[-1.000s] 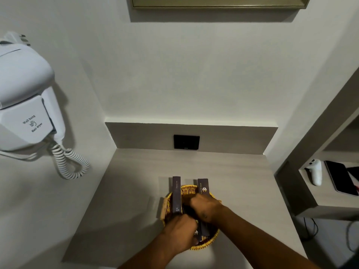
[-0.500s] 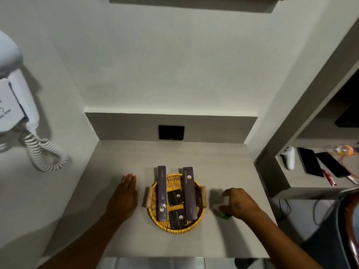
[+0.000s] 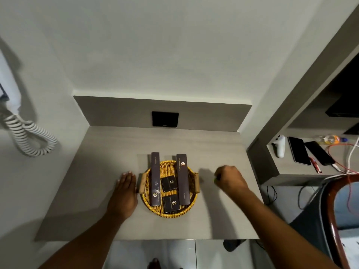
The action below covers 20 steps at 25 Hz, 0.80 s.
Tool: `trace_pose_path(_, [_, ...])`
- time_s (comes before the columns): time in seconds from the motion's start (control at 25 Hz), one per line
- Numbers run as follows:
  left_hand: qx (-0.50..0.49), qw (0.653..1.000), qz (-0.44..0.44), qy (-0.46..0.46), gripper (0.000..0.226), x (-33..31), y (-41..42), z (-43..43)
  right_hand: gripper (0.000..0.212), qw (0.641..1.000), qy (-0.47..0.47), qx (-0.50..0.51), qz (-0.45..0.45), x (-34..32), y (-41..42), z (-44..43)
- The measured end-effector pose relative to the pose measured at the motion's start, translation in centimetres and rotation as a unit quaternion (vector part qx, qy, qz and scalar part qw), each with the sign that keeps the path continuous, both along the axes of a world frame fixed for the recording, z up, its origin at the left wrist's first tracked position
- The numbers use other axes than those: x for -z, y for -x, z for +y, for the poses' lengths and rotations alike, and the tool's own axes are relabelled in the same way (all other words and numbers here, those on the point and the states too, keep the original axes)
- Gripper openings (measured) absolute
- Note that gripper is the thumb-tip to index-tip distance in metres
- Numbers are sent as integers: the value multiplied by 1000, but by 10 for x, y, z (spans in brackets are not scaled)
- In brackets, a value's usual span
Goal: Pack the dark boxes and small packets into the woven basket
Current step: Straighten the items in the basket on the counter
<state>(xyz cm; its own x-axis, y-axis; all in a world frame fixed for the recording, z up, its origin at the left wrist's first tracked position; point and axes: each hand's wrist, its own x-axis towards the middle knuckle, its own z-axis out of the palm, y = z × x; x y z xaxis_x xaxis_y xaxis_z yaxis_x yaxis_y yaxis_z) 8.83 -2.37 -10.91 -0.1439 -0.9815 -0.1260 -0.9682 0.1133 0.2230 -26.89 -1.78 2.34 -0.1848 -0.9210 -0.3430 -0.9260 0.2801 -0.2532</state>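
The round woven basket (image 3: 171, 214) sits mid-counter with a handle on each side. Two long dark boxes lie in it, one on the left (image 3: 155, 177) and one on the right (image 3: 183, 179), and both stick out over the far rim. Between them lie two small dark packets, one farther (image 3: 169, 183) and one nearer (image 3: 171, 203). My left hand (image 3: 124, 193) rests flat on the counter just left of the basket's left handle, holding nothing. To the right of the basket, my right hand (image 3: 231, 181) is curled shut, with a small green thing (image 3: 215, 179) showing at its fingers.
A black wall socket (image 3: 165, 119) is set behind the counter. A coiled white cord (image 3: 29, 140) hangs at the left. The lower shelf on the right holds a white controller (image 3: 279, 146), phones (image 3: 298, 150), a bottle (image 3: 330, 139) and cables. A chair (image 3: 330, 210) stands at the lower right.
A second ago both hands were inside the basket over the boxes. They have since drawn out to either side, the left laid flat, the right closed by a small green thing.
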Motion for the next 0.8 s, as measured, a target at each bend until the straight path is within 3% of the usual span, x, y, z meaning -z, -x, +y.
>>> trace_pose_path(0.08, [-4,1000,9,6,61,1,1,1,18,995,73,11,-70,-32,-15,-36])
trace_pose_path(0.2, [-6,1000,9,17,62,2,3,1,28,982,116,-69,-132,-57,-62,-84])
trace_pose_path(0.4, [-14,1000,-1,7,62,4,3,0,33,981,19,-166,-104,-19,-121,-90])
trace_pose_path(0.52, [-11,1000,-19,13,61,8,1,1,24,981,-25,-173,-83,8,-121,-86])
trace_pose_path(0.8, [-8,1000,-24,15,59,16,-1,-2,24,983,-37,-163,-81,29,-122,-90])
